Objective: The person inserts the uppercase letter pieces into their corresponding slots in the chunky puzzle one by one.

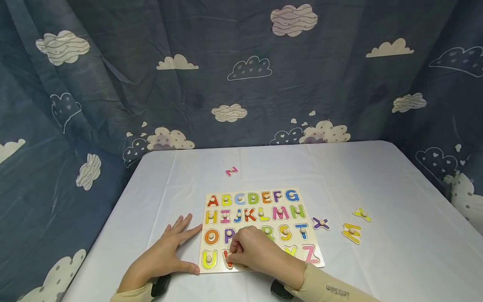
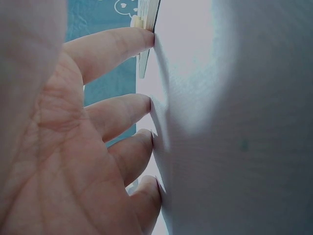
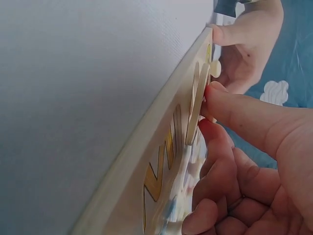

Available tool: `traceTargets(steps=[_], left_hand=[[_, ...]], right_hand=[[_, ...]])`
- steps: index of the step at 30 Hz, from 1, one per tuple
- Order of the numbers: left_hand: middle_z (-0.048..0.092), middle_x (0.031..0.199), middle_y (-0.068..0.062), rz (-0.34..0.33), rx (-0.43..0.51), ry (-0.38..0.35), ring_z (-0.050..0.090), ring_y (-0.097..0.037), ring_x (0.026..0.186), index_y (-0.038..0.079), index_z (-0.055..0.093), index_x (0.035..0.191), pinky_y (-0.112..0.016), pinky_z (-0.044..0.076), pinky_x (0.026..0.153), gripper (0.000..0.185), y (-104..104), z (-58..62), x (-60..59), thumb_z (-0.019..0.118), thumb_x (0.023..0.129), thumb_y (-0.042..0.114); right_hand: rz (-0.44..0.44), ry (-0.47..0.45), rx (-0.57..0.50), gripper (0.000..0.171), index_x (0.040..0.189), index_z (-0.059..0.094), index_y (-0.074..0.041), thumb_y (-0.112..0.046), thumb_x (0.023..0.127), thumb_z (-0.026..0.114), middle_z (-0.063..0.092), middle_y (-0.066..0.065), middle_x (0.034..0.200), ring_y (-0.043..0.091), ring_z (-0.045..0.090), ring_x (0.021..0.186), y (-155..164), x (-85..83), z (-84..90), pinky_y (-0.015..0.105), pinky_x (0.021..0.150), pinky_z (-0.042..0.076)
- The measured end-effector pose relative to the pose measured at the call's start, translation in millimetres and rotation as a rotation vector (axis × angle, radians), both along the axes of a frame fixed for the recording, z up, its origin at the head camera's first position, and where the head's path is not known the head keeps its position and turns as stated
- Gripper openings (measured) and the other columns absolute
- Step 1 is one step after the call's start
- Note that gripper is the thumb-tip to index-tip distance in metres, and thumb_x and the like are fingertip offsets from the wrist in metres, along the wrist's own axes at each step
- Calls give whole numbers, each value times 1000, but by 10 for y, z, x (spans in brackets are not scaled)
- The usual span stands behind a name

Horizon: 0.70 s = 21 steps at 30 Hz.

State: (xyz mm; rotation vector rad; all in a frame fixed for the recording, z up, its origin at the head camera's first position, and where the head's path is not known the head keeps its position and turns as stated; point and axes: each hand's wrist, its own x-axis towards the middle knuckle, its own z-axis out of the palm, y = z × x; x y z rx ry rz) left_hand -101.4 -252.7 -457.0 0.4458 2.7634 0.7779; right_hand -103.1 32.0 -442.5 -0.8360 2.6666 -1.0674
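A wooden alphabet puzzle board lies on the white-clothed table. My right hand hovers over the bottom row and pinches a red letter piece, apparently a V, next to the yellow U. In the right wrist view the thumb and fingers of that hand hold the piece tilted, one edge lifted off the board. My left hand lies flat on the cloth with its fingers spread, and its fingertips press down. The index tip touches the board's left edge.
Loose letters lie on the cloth: a pink Z behind the board, and a purple X, a yellow M and a yellow Y to its right. A blue cloud-print curtain surrounds the table.
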Motion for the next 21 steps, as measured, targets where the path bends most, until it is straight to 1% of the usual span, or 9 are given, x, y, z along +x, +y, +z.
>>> traceTargets(steps=[6,15,21], left_hand=[[24,179,-17,2,-1,-13,12,-48,167,23,55,159,-74,9,131,114,-4,5,7,99,60,59],[23,179,-17,-12,0,-5,13,-50,166,24,54,160,-75,9,130,114,6,26,-5,99,61,59],[24,179,-18,-9,-5,-8,13,-50,166,24,54,160,-76,10,130,115,2,14,4,99,60,60]], right_hand=[[-5,-12,9,29,68,69,-18,-18,82,94,52,-15,57,-5,44,55,-60,12,-5,15,51,38],[-17,-8,24,30,67,68,-18,-19,82,94,50,-15,57,-5,43,56,-71,-5,-23,15,51,37],[-13,1,13,27,68,70,-18,-20,82,94,50,-16,57,-6,43,56,-50,4,-12,14,52,37]])
